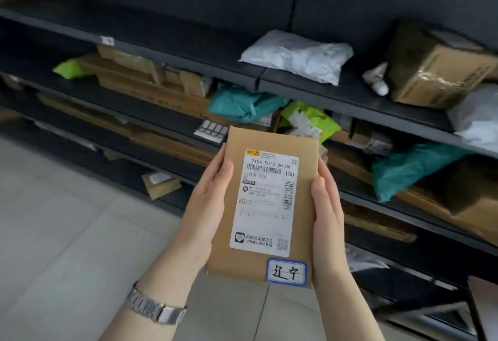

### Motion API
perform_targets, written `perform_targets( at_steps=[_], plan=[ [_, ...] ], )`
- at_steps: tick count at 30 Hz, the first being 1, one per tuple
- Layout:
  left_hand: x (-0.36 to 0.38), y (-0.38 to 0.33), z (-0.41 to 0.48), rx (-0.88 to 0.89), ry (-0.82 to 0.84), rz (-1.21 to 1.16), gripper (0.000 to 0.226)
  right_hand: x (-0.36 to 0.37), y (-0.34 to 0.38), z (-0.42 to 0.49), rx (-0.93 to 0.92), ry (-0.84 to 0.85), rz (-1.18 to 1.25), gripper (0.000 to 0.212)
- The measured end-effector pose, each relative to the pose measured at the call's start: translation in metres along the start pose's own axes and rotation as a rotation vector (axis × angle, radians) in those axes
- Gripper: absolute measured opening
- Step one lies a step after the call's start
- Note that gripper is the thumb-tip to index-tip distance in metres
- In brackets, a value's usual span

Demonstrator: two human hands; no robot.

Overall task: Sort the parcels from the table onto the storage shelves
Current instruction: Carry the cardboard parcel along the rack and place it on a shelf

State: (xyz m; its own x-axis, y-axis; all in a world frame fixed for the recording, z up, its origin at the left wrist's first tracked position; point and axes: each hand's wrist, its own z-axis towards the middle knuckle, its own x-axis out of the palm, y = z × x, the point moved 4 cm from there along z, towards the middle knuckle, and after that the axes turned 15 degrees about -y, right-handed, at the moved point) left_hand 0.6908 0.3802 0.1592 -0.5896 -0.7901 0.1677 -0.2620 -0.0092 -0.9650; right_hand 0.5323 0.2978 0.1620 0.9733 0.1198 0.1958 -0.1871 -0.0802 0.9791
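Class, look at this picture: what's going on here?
A person stands before dark storage shelves stocked with boxes and mailer bags. Both hands grip one flat brown parcel by its long edges, the left hand and the right hand, shipping label facing up. It has not been shelved yet. A metal watch is on the left wrist.

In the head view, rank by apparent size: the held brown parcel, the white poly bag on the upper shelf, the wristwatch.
1. brown parcel, though nearness to the camera inflates it.
2. white poly bag.
3. wristwatch.
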Motion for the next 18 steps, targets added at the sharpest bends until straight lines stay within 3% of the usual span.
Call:
perform_targets(
  at_steps=[8,18],
  plan=[
    [-0.142,-0.041,0.029,0.005,-0.073,0.023,0.042,0.137,-0.031,-0.048,0.04,0.143,-0.006,0.027],
    [-0.226,-0.078,0.089,0.049,-0.21,-0.006,0.044,0.261,-0.043,-0.042,0.057,0.275,-0.007,0.029]
  ],
)
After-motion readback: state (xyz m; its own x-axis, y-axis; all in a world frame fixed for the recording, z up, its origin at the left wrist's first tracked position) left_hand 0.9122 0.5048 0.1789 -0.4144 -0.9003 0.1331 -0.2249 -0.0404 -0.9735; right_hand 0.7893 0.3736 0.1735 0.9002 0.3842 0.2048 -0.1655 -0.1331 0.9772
